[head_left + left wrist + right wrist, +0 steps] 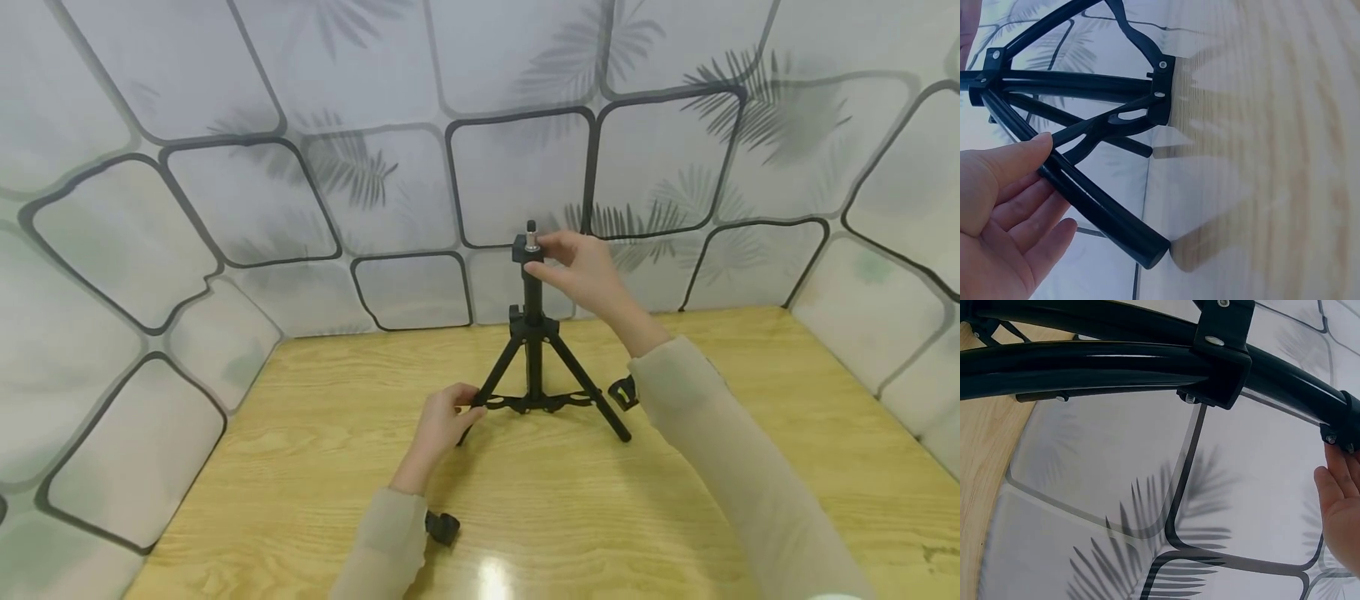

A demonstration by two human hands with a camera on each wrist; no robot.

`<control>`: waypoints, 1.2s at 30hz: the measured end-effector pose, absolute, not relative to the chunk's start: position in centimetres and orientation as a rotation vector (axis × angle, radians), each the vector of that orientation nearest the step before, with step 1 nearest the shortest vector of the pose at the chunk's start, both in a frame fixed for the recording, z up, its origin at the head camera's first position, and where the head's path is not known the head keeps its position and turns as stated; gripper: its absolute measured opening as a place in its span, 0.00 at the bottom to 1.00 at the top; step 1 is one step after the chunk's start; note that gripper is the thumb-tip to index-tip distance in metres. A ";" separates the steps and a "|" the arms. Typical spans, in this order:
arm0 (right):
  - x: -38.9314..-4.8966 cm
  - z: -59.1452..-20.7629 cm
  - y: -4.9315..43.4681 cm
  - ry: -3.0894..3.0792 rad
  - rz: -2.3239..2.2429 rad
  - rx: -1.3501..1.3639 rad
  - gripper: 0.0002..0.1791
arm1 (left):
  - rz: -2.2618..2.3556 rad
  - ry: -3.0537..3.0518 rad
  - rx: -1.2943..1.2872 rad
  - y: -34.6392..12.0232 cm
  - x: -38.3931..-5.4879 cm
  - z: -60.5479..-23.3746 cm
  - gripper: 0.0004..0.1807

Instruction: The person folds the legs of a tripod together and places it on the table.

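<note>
A black tripod stand (533, 300) stands upright on the table with its legs spread and a silver stud (532, 240) with a black tip on top. My left hand (442, 421) pinches the near left leg low down, near the brace. In the left wrist view, the thumb and fingers of the left hand (1007, 200) lie on either side of that leg (1104, 206), and the foot is close to the tabletop. Up at the top collar (1349, 419), my right hand (585, 271) grips the stand between thumb and fingers; its fingertips are partly hidden behind the collar.
Light wood tabletop (322, 492) spreads around the stand. Patterned cloth (397, 192) with leaf prints rises close behind the stand and along both sides. A small black device (442, 527) is at the left wrist, another black device (624, 392) at the right.
</note>
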State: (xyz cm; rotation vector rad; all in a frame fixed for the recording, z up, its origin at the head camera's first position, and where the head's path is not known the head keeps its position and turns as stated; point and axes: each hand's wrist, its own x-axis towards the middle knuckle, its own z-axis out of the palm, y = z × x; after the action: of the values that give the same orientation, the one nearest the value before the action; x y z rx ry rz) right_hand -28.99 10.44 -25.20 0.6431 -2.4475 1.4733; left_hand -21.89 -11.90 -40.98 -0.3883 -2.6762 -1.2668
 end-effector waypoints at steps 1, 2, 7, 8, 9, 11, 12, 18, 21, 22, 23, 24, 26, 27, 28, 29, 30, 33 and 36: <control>-29.1 -25.1 10.4 -2.446 1.474 0.645 0.25 | -1.258 -2.668 -0.389 -11.9 -22.0 -41.0 0.12; -29.1 -25.1 10.4 -2.444 1.475 0.647 0.25 | -1.248 -2.661 -0.387 -11.8 -22.1 -40.9 0.11; -29.3 -24.9 10.2 -2.441 1.503 0.650 0.26 | -1.210 -2.642 -0.354 -11.7 -22.4 -40.7 0.11; -29.3 -24.8 10.1 -2.441 1.507 0.648 0.26 | -1.205 -2.642 -0.344 -11.7 -22.4 -40.7 0.12; -29.4 -24.8 10.1 -2.444 1.509 0.645 0.26 | -1.204 -2.641 -0.338 -11.7 -22.4 -40.7 0.12; -29.4 -24.9 10.1 -2.447 1.514 0.641 0.26 | -1.209 -2.637 -0.323 -11.6 -22.4 -40.6 0.12; -29.4 -24.9 10.1 -2.449 1.513 0.639 0.26 | -1.215 -2.633 -0.316 -11.6 -22.4 -40.6 0.12; -29.2 -25.1 10.2 -2.437 1.535 0.637 0.27 | -1.269 -2.600 -0.265 -11.3 -22.5 -40.8 0.13; -29.2 -25.3 10.3 -2.418 1.557 0.631 0.27 | -1.302 -2.586 -0.241 -11.2 -22.7 -41.0 0.14; -29.1 -25.3 10.3 -2.410 1.561 0.630 0.27 | -1.312 -2.580 -0.240 -11.1 -22.7 -41.0 0.14; -29.1 -25.4 10.4 -2.401 1.565 0.632 0.27 | -1.321 -2.575 -0.235 -11.1 -22.8 -41.1 0.14; -29.1 -25.4 10.4 -2.393 1.562 0.632 0.26 | -1.329 -2.571 -0.230 -11.0 -22.8 -41.1 0.14; -29.1 -25.4 10.4 -2.378 1.557 0.638 0.26 | -1.333 -2.562 -0.224 -10.9 -22.9 -41.2 0.14; -29.1 -25.4 10.4 -2.371 1.556 0.641 0.25 | -1.332 -2.555 -0.222 -10.8 -22.9 -41.3 0.13; -29.1 -25.4 10.4 -2.363 1.557 0.644 0.25 | -1.332 -2.547 -0.221 -10.7 -22.9 -41.3 0.13; -29.1 -25.4 10.4 -2.357 1.558 0.645 0.25 | -1.334 -2.538 -0.214 -10.6 -22.8 -41.3 0.13; -29.2 -25.4 10.4 -2.352 1.559 0.644 0.25 | -1.336 -2.528 -0.211 -10.5 -22.8 -41.2 0.13; -29.2 -25.5 10.4 -2.356 1.557 0.628 0.25 | -1.330 -2.497 -0.213 -10.2 -22.7 -41.2 0.12; -29.2 -25.5 10.4 -2.366 1.551 0.617 0.25 | -1.334 -2.486 -0.211 -10.0 -22.6 -41.3 0.12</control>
State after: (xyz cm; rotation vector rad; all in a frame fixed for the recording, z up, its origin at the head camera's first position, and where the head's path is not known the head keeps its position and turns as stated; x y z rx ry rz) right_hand -29.19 10.37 -25.53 0.6165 -2.3657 1.5512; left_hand -22.64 -9.98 -41.25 -0.2109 -2.4856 -1.3336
